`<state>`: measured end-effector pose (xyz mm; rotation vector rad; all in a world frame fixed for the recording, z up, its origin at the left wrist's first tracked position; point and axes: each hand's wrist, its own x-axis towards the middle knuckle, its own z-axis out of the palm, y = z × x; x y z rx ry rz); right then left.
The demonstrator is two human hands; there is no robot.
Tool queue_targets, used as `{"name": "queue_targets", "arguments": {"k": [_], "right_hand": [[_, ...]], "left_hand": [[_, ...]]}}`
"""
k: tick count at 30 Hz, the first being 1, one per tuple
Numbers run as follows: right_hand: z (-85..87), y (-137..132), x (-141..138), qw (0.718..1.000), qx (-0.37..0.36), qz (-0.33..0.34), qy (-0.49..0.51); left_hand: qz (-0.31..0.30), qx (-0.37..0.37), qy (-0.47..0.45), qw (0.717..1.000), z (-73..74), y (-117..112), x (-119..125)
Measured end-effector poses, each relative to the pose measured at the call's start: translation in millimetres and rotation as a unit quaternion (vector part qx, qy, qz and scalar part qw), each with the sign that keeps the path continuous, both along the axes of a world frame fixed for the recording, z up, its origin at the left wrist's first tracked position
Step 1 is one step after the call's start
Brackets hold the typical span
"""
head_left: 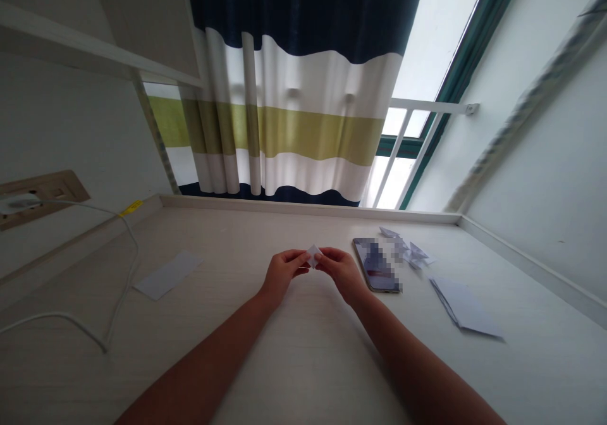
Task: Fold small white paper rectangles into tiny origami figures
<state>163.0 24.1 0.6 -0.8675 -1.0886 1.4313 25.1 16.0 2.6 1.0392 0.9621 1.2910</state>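
A small folded piece of white paper (313, 255), roughly diamond-shaped, is held up between my two hands above the pale table. My left hand (286, 269) pinches its left side with thumb and fingers. On the right side, my right hand (339, 269) grips it the same way, thumb in front. The fingertips cover part of the paper's edges. Just right of my right hand lies a phone (374, 264) with its screen lit and partly blurred out. Beyond the phone sit several small folded white paper pieces (417, 255).
A stack of white paper (467, 308) lies at the right. One white paper strip (168, 275) rests at the left, near a white cable (134, 254) running from a wall socket (59, 191). A raised edge (265, 205) borders the table's back, before a striped curtain (303, 134).
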Motion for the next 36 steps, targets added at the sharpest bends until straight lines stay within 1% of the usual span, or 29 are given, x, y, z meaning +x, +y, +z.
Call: {"name": "queue_targets", "arguments": {"k": [2,4,9,13,16,19,25,29,31,34,36], "right_hand": [[0.7,0,0,1.000,-0.004,0.001,-0.002],[2.2,-1,0,1.000,-0.014,0.001,-0.007],[6.8,-3,1,0.999,-0.035,-0.014,-0.026],[8.1,-4,0,0.999,-0.016,-0.023,-0.024],[7.2,-4,-1,1.000,-0.001,-0.018,-0.021],[6.7,-5,-1,0.999,0.015,-0.019,-0.042],[9.0,-6,-3,0.996,0.027,-0.026,-0.085],[9.8,-7,-3,0.993,0.048,-0.032,-0.104],[10.0,-7,-3,0.992,0.058,-0.036,-0.107],[10.7,-7,-3,0.992,0.055,-0.036,-0.105],[11.2,-7,-4,0.992,0.053,-0.041,-0.103]], "left_hand": [[-0.004,-0.009,0.007,1.000,0.5,0,-1],[0.006,-0.007,0.025,1.000,0.8,0,-1],[0.023,0.031,0.080,0.996,0.6,3,-2],[0.012,0.057,0.087,0.994,1.7,2,-3],[-0.005,0.044,0.059,0.997,3.2,-1,-2],[-0.028,0.034,0.032,0.999,3.9,-3,0],[0.002,0.075,0.075,0.994,1.7,-1,0],[-0.008,0.107,0.107,0.988,1.7,-1,0],[-0.014,0.105,0.108,0.989,2.3,-1,1],[-0.024,0.091,0.101,0.990,2.4,-2,1],[-0.017,0.093,0.104,0.990,1.6,-2,1]]}}
